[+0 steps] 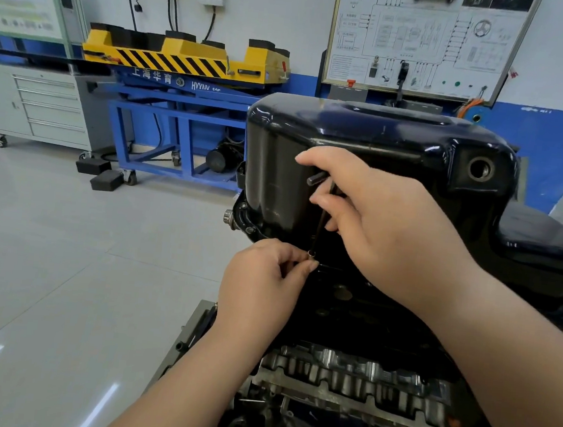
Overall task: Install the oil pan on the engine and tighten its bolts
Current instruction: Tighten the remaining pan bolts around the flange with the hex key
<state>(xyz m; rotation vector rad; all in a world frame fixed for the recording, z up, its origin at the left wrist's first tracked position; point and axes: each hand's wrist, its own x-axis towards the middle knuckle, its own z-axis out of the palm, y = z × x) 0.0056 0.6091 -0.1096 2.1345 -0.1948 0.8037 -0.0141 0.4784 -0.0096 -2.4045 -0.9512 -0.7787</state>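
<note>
A glossy black oil pan [376,143] sits upside-down on top of the engine [353,378], its drain hole [480,169] facing me at the right. My right hand [386,220] grips a dark L-shaped hex key [321,213] whose long leg runs down to a small bolt [311,253] at the pan's near flange. My left hand [262,287] pinches that bolt and the key's tip between thumb and fingertips. The flange under my hands is mostly hidden.
A blue and yellow striped lift table [186,77] stands at the back left, beside a grey drawer cabinet [43,104]. Black blocks [101,173] lie on the tiled floor. A wiring-diagram board [424,37] hangs behind the engine.
</note>
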